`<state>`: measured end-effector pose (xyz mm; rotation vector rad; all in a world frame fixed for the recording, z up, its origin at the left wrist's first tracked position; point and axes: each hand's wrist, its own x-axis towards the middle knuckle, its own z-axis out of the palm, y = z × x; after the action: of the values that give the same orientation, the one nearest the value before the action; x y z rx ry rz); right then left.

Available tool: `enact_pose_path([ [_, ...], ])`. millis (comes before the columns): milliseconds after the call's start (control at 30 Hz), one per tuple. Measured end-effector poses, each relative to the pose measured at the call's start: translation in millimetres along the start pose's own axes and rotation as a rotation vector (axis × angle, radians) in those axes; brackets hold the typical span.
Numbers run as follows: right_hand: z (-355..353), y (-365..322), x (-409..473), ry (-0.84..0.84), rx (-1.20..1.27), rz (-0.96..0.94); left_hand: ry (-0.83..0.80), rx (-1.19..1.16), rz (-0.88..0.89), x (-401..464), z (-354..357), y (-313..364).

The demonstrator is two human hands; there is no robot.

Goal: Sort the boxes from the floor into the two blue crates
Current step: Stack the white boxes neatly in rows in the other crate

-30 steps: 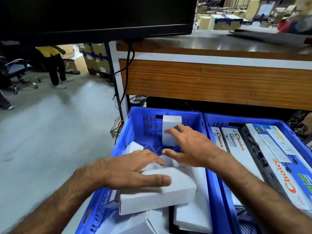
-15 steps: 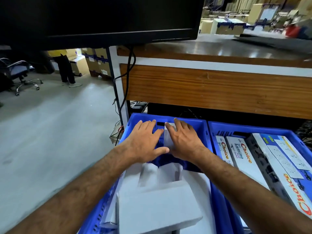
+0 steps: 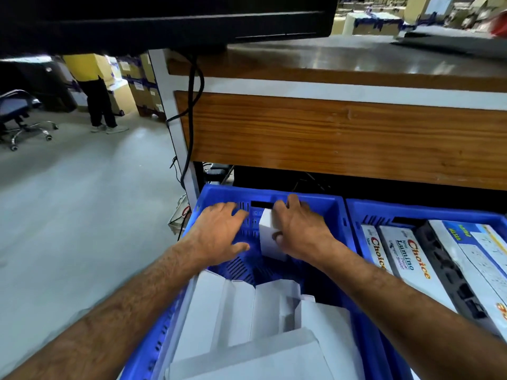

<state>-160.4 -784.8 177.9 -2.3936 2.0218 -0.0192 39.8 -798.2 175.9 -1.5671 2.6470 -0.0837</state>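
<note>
Floor (image 3: 82, 215): 2 crates (image 3: 337, 204), 2 hands (image 3: 219, 234).

I see two crates side by side on the floor (image 3: 68, 215), under the front of a desk (image 3: 343, 138). The left crate (image 3: 323, 204) holds a small upright box (image 3: 267, 237) near its far wall, between my left hand (image 3: 219, 234) and right hand (image 3: 304, 231); more boxes (image 3: 247, 319) fill its near half. The right crate (image 3: 384, 212) holds printed boxes (image 3: 406, 259) in a row.
</note>
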Motion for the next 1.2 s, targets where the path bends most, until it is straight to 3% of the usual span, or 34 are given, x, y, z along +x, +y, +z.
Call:
enact_pose_path([
  [167, 0.7, -7.8, -5.0, 0.04, 0.147, -0.239, 0.057, -0.154, -0.066, -1.8, 6.9, -14.4],
  [267, 7.9, -9.9, -5.4, -0.018, 0.07, -0.478, 0.033, -0.156, -0.018, -5.6, 7.8, -21.1],
  [367, 13.2, -5.7, -1.3, 0.03, -0.016, -0.668, -0.006, -0.12, 0.039, -8.1, 7.6, -20.6],
  [500, 15.4, 9.6, 7.7, 0.072, -0.133, -0.75, -0.068, -0.087, 0.062, -3.4, 6.1, -16.7],
  [733, 35.5, 10.7, 16.7, -0.187, -0.373, -0.451, -0.359, -0.049, 0.043, 19.9, 22.7, -14.6],
  [1000, 45.6, 3.6, 18.5, -0.466, 0.041, -0.128, -0.439, -0.044, -0.001, 31.8, 49.4, -13.2],
  [1200, 53.8, -6.9, 18.6, -0.358, -0.031, -0.138, -0.427, 0.018, 0.001, 33.9, 49.8, -11.6],
])
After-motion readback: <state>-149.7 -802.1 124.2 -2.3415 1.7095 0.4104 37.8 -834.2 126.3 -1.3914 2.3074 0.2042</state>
